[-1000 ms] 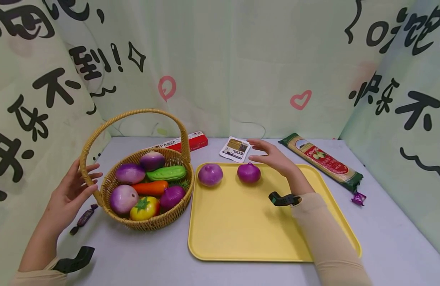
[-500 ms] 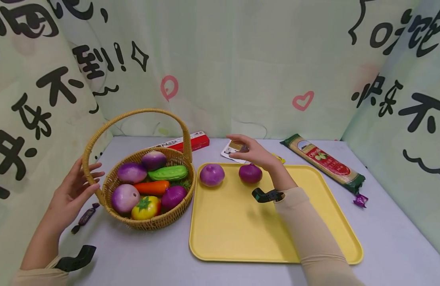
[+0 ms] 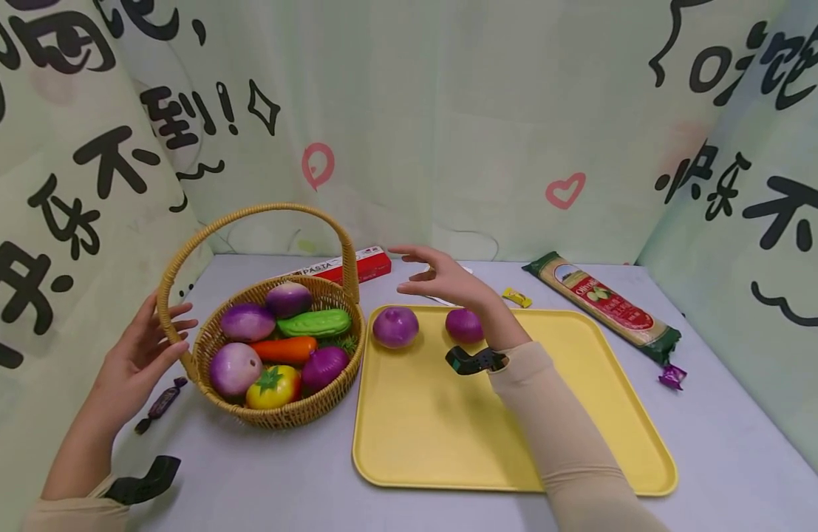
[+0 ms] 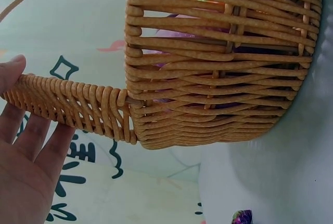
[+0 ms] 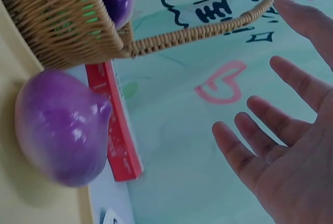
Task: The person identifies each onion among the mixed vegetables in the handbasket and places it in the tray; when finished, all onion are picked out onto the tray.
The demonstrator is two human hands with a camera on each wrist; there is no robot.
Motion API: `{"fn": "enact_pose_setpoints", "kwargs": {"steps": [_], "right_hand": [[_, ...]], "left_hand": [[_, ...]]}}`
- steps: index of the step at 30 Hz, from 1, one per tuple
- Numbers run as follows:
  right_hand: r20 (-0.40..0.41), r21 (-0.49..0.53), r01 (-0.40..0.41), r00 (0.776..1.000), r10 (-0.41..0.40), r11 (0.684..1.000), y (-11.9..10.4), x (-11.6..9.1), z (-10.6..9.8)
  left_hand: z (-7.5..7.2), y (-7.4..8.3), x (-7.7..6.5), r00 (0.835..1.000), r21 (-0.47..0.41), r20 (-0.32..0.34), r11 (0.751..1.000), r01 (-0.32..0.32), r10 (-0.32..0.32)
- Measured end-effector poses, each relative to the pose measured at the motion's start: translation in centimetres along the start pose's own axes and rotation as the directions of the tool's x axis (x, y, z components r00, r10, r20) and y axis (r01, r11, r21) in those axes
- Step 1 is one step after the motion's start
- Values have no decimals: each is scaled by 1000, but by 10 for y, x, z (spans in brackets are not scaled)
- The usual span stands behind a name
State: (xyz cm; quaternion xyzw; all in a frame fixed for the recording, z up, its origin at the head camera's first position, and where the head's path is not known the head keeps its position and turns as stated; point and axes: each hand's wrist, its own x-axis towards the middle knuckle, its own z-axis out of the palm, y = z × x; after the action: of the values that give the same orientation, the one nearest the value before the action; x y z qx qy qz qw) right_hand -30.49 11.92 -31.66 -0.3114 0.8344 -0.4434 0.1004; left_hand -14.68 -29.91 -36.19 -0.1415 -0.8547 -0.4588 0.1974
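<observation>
A wicker basket (image 3: 275, 421) on the left holds several vegetables: purple onions, eggplants, a green cucumber, a carrot (image 3: 284, 349) and a yellow-red tomato (image 3: 273, 387). My left hand (image 3: 132, 362) holds the left side of its arched handle (image 4: 78, 101), thumb on one face and fingers on the other. My right hand (image 3: 442, 277) hovers over the far edge of the yellow tray (image 3: 462, 436), fingers spread and holding nothing. Below it on the tray are two purple onions, the left onion (image 3: 395, 327) and the right onion (image 3: 465, 326), the latter partly behind the right wrist.
A red pasta box (image 3: 372, 264) lies behind the basket. Right of the tray are a long green-and-red packet (image 3: 601, 303) and a purple candy (image 3: 672, 377). A yellow candy (image 3: 517, 298) lies behind the tray, a dark wrapped candy (image 3: 161, 404) near the left wrist.
My right hand has moved left, from over the right onion toward the left onion and basket, staying spread. The yellow candy has come into sight. My left hand keeps its place on the handle.
</observation>
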Motion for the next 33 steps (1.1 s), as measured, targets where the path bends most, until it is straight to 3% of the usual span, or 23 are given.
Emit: {"fn": "enact_pose_setpoints", "kwargs": {"steps": [18,25,33], "right_hand": [[112,87,181,975,-190,980,-38,22,31],[122,-123,281,956,-266,952,-53,25,48],[190,-140,299,944,-271,944,-61,36,62]], "left_hand": [[-1,-1,-2,999,-24,11,999,-36,36],[0,1,-1,999,-21,6,999,-45,45],[0,2,-1,999,-31,10,998,-52,52]]}}
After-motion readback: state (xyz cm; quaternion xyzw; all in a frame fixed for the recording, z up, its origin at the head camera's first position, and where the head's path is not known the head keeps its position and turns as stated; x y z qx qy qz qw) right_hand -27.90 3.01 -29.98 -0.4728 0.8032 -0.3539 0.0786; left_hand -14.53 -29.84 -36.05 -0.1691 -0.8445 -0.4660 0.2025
